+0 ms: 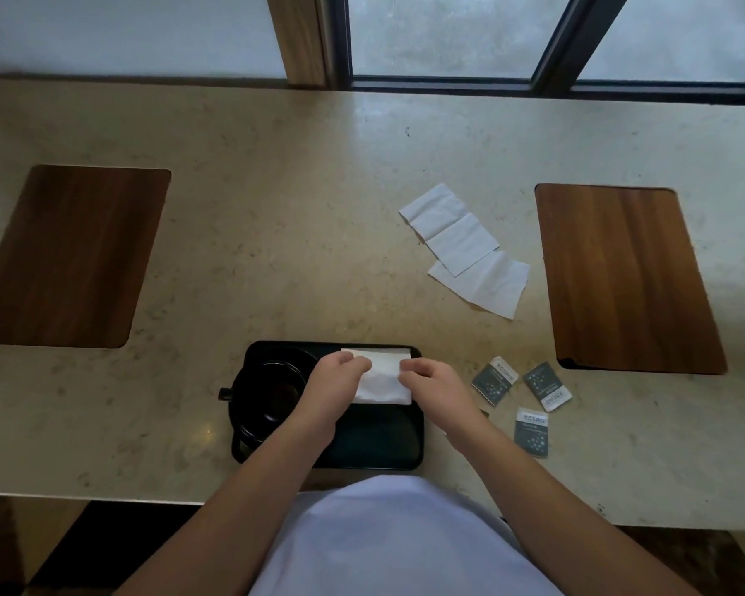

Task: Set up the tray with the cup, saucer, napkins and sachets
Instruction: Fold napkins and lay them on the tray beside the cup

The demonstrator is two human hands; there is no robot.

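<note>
A black tray (375, 445) lies at the counter's near edge. On its left part a black cup (272, 391) sits on a black saucer (244, 432), the cup's handle pointing left. A folded white napkin (383, 380) lies on the tray's far right part. My left hand (340, 374) pinches the napkin's left edge and my right hand (431, 380) pinches its right edge. Three more white napkins (465, 247) lie spread on the counter further back and right. Three grey sachets (521, 402) lie just right of the tray.
Two wooden boards are set into the stone counter, one at the left (69, 255) and one at the right (624, 277). A window frame (448, 83) runs along the back. The counter's front edge (104, 496) is close to my body.
</note>
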